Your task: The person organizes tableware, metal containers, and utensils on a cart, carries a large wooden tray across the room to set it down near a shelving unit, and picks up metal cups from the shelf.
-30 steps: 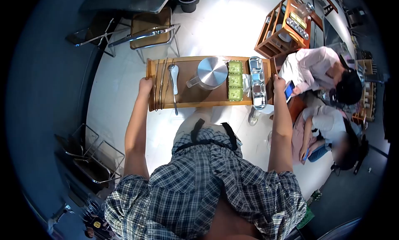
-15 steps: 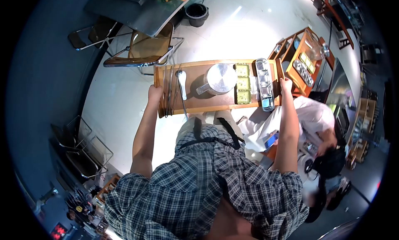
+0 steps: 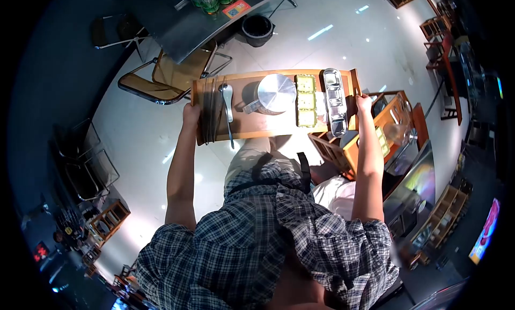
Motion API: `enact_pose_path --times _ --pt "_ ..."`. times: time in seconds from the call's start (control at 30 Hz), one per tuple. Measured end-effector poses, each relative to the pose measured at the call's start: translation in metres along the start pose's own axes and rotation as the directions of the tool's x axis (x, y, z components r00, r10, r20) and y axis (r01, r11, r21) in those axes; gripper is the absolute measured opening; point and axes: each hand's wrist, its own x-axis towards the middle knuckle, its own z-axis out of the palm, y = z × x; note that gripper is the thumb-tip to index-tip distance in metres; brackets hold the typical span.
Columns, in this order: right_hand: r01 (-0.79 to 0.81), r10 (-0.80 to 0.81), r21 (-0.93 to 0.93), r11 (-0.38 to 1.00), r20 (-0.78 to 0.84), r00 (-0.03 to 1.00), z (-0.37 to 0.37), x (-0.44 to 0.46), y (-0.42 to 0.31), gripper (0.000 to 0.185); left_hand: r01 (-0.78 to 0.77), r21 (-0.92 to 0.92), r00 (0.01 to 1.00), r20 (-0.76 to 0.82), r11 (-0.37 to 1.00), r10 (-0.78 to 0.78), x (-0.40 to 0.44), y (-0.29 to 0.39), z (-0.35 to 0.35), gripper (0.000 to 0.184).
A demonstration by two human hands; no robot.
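Note:
Between my hands is a wooden tray (image 3: 241, 128), held out in front of my body. My left hand (image 3: 191, 115) is closed on its left end, my right hand (image 3: 364, 103) on its right end. On the tray stands a clear pitcher with a round metal lid (image 3: 277, 93), its handle towards the left. Right of it lie a green three-part dish (image 3: 306, 101) and a metal sectioned tray (image 3: 335, 102). A white spoon (image 3: 228, 102), a long thin utensil and several thin rods (image 3: 210, 109) lie at the left.
A dark table (image 3: 182, 28) with green cans (image 3: 208, 1) stands ahead left, a folding chair (image 3: 177, 74) and black bin (image 3: 257, 30) beside it. A wooden cart (image 3: 386, 125) is close on the right, with a person's pale clothing (image 3: 335, 194) below it.
The view has turned right while both hands keep hold of the tray. The cart now lies closer behind the tray's right end, and the seated people have mostly passed out of sight behind my right arm.

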Motion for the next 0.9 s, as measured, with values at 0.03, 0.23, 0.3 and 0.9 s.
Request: enact_pose_path --times 0.03,0.23,0.3,0.9 --pt "-0.001 0.001 0.028 1.000 0.011 1.000 -0.003 -0.002 -0.017 0.028 -0.002 -0.010 1.000 -0.016 1.000 0.002 0.002 -0.004 -0.001 0.023" --pt "0.047 -0.063 0.145 0.988 0.111 0.992 0.019 0.042 -0.035 0.029 0.102 0.033 0.988 -0.121 0.994 -0.097 0.011 -0.028 -0.007 0.029" --pt "0.121 -0.134 0.133 0.984 0.091 0.987 0.029 0.036 -0.057 0.028 0.113 -0.027 0.980 -0.164 0.993 -0.116 -0.003 -0.033 -0.015 0.031" --pt "0.381 -0.412 0.161 0.911 0.269 0.871 0.042 0.059 -0.096 0.031 0.148 -0.173 0.901 -0.381 0.974 -0.205 -0.090 -0.147 0.022 0.033"
